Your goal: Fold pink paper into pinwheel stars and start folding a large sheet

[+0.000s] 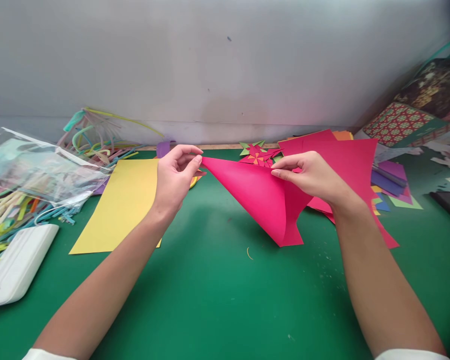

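Observation:
A sheet of pink-red paper is held up between my two hands, curled over on itself. My left hand pinches its pointed left corner between thumb and fingers. Further right, my right hand pinches the upper edge of the same sheet. The sheet's lower end hangs at or just above the green table; contact is unclear. Under and behind my left hand lies a sheet of yellow paper. Beyond my right hand are more red sheets, and a red and green cut-paper star shape sits behind the held sheet.
At left are a clear plastic pouch, a heap of colourful pipe cleaners and a white device. Purple paper pieces and a dark flat object lie right. A pale wall bounds the green table.

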`<act>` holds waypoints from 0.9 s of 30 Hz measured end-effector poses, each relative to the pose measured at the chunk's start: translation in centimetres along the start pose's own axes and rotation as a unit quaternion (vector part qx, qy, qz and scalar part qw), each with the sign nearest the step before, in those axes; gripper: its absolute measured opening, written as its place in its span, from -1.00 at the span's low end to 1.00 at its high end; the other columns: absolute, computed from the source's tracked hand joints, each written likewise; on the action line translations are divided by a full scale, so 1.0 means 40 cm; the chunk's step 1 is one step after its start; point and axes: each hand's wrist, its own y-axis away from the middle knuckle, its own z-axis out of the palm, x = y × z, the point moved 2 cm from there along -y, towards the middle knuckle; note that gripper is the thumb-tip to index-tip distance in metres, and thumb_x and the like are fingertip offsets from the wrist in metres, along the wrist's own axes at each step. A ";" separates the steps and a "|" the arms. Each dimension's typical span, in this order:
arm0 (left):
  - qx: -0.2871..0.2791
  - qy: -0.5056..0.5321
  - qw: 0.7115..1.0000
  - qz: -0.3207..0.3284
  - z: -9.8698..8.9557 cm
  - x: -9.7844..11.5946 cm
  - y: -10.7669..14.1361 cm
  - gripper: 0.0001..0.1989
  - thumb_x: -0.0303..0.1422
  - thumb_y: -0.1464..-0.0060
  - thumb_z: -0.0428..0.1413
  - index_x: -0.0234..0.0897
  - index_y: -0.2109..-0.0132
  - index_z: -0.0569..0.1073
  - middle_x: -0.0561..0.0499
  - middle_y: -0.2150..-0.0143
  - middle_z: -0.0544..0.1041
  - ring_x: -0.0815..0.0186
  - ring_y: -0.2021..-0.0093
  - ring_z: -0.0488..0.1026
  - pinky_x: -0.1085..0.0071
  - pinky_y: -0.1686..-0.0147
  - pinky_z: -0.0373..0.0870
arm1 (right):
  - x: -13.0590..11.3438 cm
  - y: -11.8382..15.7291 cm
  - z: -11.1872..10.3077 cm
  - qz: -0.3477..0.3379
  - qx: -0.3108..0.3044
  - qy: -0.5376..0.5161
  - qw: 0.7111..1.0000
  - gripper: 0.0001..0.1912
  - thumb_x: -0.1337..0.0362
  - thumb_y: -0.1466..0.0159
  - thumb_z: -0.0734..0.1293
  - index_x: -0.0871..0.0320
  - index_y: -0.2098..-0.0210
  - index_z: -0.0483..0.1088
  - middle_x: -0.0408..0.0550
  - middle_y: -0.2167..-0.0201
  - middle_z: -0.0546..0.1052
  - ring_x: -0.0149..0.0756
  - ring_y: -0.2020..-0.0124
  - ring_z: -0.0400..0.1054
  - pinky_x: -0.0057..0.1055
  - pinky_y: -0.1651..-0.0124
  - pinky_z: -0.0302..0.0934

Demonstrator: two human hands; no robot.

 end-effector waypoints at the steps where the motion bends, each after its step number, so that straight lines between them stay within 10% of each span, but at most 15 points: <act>1: 0.003 -0.005 1.000 0.001 -0.001 0.001 0.001 -0.77 -0.22 -0.16 0.28 -0.21 0.09 0.56 0.00 0.25 0.60 0.26 0.22 0.61 0.34 0.20 0.67 | 0.000 0.000 0.000 0.001 0.001 -0.001 1.000 -0.75 0.01 -0.31 0.38 -0.01 0.26 0.65 -0.11 0.26 0.71 -0.04 0.16 0.58 -0.20 0.15 0.43; 27: -0.016 -0.034 0.999 0.027 -0.003 0.022 0.002 -0.80 -0.23 -0.12 0.33 -0.25 0.20 0.60 -0.02 0.24 0.62 0.24 0.20 0.62 0.33 0.20 0.67 | 0.026 -0.002 -0.006 -0.002 -0.007 0.009 1.000 -0.79 0.04 -0.30 0.40 -0.03 0.27 0.65 -0.12 0.25 0.72 -0.01 0.15 0.60 -0.15 0.11 0.45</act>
